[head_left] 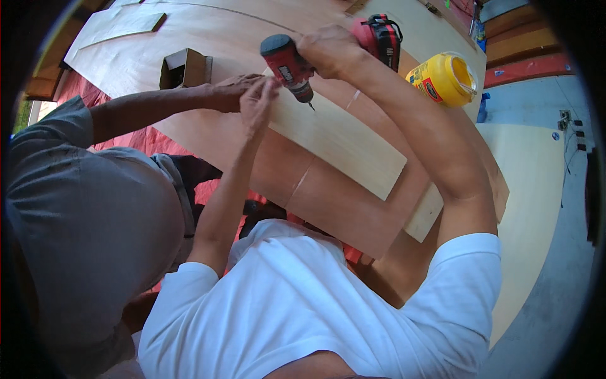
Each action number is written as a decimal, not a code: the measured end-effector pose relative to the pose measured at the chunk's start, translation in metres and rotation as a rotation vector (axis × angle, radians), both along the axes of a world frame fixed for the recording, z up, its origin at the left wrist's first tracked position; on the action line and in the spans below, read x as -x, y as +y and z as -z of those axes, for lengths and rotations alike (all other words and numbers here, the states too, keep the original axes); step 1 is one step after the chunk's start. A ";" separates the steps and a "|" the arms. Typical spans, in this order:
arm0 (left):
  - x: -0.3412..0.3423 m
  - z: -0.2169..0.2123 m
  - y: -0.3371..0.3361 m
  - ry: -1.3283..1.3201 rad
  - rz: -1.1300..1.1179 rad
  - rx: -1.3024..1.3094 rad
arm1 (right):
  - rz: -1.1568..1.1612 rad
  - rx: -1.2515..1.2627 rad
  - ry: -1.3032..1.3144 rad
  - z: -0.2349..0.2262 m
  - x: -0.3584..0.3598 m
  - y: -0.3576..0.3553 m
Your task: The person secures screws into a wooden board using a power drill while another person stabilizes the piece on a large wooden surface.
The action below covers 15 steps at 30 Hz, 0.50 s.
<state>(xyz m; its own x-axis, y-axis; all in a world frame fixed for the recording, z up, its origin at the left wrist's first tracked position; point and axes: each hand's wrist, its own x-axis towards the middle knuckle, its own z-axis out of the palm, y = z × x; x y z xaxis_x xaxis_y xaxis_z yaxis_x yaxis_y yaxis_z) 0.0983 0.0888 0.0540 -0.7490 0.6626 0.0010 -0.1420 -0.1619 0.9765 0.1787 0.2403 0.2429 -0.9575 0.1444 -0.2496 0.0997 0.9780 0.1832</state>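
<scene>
My right hand (331, 52) grips the handle of a red and black cordless drill (285, 62), whose battery is at the far right end of the grip. The thin bit points down at a pale wooden board (341, 139); whether its tip touches the wood I cannot tell. Just left of the drill's front, my left hand (257, 104) has its fingers drawn together near the board's left end. Anything between them is too small to make out. A co-worker's hand (237, 87) reaches in from the left, right beside my left hand and partly behind it.
Large plywood sheets (271, 167) lie under the board. An open yellow tub (445, 79) stands beyond my right forearm. A small open box (205, 68) sits at the far left, with a thin board (120, 30) behind it. The co-worker's grey-shirted body (101, 215) is close on my left.
</scene>
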 end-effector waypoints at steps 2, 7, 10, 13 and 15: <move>0.013 -0.042 0.000 -0.143 0.083 -0.167 | -0.003 -0.009 0.095 0.003 -0.006 0.003; -0.003 -0.100 0.036 0.152 0.066 -0.201 | 0.030 -0.008 0.183 0.008 -0.023 0.009; -0.020 -0.105 0.052 0.203 -0.024 -0.148 | 0.079 -0.019 0.176 0.010 -0.033 0.011; -0.030 -0.102 0.059 0.156 -0.166 -0.177 | 0.061 0.000 0.213 0.011 -0.037 0.012; -0.031 -0.101 0.060 0.189 -0.173 -0.176 | 0.067 -0.007 0.162 0.011 -0.037 0.012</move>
<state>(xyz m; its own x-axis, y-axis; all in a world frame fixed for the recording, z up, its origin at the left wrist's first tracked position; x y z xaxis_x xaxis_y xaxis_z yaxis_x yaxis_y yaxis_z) 0.1298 0.1486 0.1546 -0.8265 0.5022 0.2544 0.0840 -0.3369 0.9378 0.2158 0.2522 0.2319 -0.9732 0.2109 -0.0919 0.1938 0.9669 0.1659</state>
